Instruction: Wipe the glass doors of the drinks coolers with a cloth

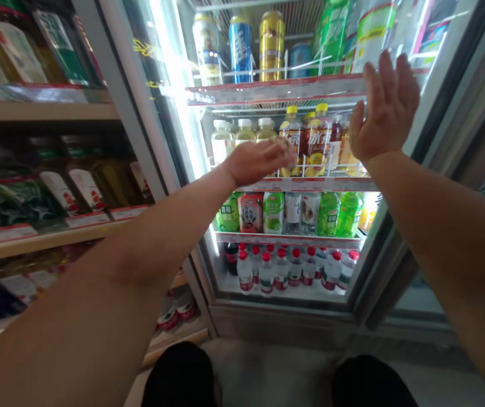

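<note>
Two bare hands are out in front of a tall, brightly lit drinks cooler with a grey metal frame (pixel 282 323), which stands straight ahead. Left hand (pixel 263 162): flat, roughly level, fingers straight and close together, pointing right; slightly blurred. It overlaps the second shelf down, in front of the white-capped bottles of pale drink (pixel 222 140) and the left edge of the yellow-capped tea bottles with brown labels (pixel 317 138). Right hand (pixel 386 113): higher, raised, back toward the camera, fingers up and slightly apart, thumb well out to the side. It crosses the right end of the red-and-white top shelf edge (pixel 280 90). Whether either hand touches the cooler front is hard to tell from this angle.

Cooler stock, top down: a blue can (pixel 241 50) beside a gold can (pixel 272 46), large green bottles (pixel 331 34) further right; tea row; bright green bottles (pixel 329 213) near a red-labelled bottle (pixel 251 212); small clear bottles with red caps (pixel 281 268) at the bottom. To the left, wooden shelving (pixel 43 111) carries dark bottles with white labels (pixel 83 178), dimly lit.
</note>
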### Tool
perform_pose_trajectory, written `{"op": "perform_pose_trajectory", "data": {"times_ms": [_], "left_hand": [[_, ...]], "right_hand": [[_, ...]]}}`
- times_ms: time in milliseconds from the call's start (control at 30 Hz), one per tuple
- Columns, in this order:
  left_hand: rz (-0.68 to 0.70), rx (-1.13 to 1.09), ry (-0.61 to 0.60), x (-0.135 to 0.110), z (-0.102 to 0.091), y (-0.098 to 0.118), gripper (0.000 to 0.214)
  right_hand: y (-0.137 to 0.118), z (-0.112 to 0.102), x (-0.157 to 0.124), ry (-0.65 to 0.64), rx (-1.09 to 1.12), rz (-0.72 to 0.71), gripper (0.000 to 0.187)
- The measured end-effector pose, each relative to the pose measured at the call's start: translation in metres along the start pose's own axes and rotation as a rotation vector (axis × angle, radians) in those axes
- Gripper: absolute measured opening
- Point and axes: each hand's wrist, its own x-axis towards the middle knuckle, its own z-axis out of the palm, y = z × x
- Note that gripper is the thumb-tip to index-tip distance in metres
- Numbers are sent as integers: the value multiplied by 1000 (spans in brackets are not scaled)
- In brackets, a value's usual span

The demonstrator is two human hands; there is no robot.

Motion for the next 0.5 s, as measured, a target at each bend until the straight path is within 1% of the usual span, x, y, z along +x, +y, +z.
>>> {"op": "perform_pose_trajectory", "data": {"times_ms": [33, 100, 133, 167, 200, 233, 300, 333, 367, 400, 433, 500], "left_hand": [[-121, 9, 47, 5, -4, -5, 50], [-429, 3, 157, 16, -9, -13, 56], [-529, -13, 188, 20, -9, -14, 57], [-558, -36, 192, 23, -7, -11, 58], [-515, -65, 174, 24, -3, -7, 56], [-414, -99, 137, 24, 2, -1, 54], [-134, -169, 53, 24, 12, 10, 48], [-24, -189, 29, 25, 14, 13, 45], [24, -188, 27, 27, 15, 13, 44], [-6, -167, 51, 30, 14, 11, 44], [-98, -129, 93, 34, 11, 8, 45], [-330, -52, 184, 39, 5, 3, 48]], "right_hand": [[1, 0, 1, -9, -8, 0, 70], [1, 0, 1, -26, -19, 2, 72], [1, 0, 1, -25, -18, 7, 71], [1, 0, 1, -21, -12, 8, 69], [0, -1, 1, -14, -4, 9, 67], [0, -1, 0, -10, 3, 11, 65], [-1, -2, 0, -14, 7, 23, 64], [-2, -3, -1, -21, 4, 23, 65], [-3, -4, -1, -25, -1, 24, 65], [-3, -5, -1, -27, -6, 27, 64], [-4, -6, -1, -31, -11, 31, 64], [-6, -8, -2, -48, -22, 43, 64]]}}
